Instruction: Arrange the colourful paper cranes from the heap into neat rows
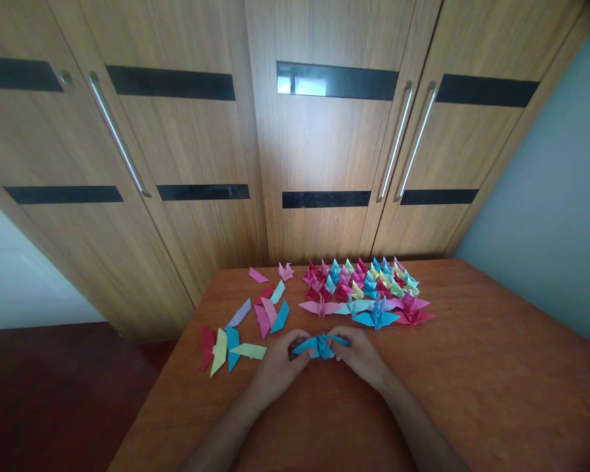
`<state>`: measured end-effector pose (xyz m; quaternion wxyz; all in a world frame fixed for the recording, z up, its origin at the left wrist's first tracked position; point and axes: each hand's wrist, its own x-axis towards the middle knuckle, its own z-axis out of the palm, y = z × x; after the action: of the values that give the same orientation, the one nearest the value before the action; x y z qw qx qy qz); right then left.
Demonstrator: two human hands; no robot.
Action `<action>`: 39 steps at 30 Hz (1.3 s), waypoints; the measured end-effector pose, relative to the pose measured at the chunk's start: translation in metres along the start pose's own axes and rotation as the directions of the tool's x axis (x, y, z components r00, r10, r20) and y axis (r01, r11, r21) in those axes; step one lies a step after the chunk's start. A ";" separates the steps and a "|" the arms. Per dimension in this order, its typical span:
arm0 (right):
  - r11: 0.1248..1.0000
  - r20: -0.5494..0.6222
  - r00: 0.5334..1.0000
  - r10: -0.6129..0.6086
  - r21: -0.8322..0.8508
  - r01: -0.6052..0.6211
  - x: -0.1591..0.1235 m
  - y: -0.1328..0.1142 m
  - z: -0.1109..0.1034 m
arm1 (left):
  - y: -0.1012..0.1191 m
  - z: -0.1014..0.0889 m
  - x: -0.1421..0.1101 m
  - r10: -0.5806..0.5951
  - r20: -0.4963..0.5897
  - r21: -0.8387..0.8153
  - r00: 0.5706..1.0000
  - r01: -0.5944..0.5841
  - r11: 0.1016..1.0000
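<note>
Between my two hands is a blue origami crane, its wings spread out to the sides. My left hand pinches the left wing between thumb and fingers. On the other side, my right hand grips the right wing the same way. Just beyond my right hand, a finished blue paper crane lies with wings outstretched, at the front of a group of colourful cranes. To the left of my left hand lies a pale green folded paper piece.
Several flat folded papers, including a blue one and a red one, are scattered on the table's left side. A pink crane stands at the back. The wooden table meets a wardrobe with metal handles behind it.
</note>
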<state>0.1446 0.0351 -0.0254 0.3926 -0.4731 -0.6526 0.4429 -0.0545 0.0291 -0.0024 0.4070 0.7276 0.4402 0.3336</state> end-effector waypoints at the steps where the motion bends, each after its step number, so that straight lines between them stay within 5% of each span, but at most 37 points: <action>1: 1.000 0.008 1.000 -0.001 0.028 0.000 0.000 -0.002 0.000 | 0.000 -0.001 0.001 -0.011 0.007 0.012 1.000 0.011 1.000; 5: 0.991 0.097 0.995 0.025 0.130 -0.037 -0.003 -0.012 0.002 | -0.002 -0.004 0.001 -0.053 0.081 -0.020 0.995 0.055 0.998; 9: 0.976 0.168 0.986 0.026 0.207 -0.061 -0.007 -0.020 0.000 | 0.002 -0.004 0.000 -0.137 0.126 -0.241 0.983 0.164 0.957; 14: 0.910 0.124 0.990 0.071 0.399 -0.115 -0.011 -0.020 -0.004 | 0.006 -0.008 -0.003 -0.215 0.213 -0.579 0.953 0.301 0.758; 20: 0.821 0.078 0.985 0.151 0.546 -0.169 -0.011 -0.013 -0.008 | 0.002 -0.010 -0.005 -0.261 0.241 -0.704 0.935 0.353 0.617; 39: 0.957 -0.177 0.978 0.111 0.284 -0.057 -0.003 -0.006 -0.018 | 0.004 -0.016 -0.001 -0.278 0.156 -0.572 0.948 0.316 0.757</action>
<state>0.1605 0.0346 -0.0149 0.4963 -0.4811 -0.5229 0.4988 -0.0670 0.0314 0.0086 0.6734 0.4959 0.4116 0.3622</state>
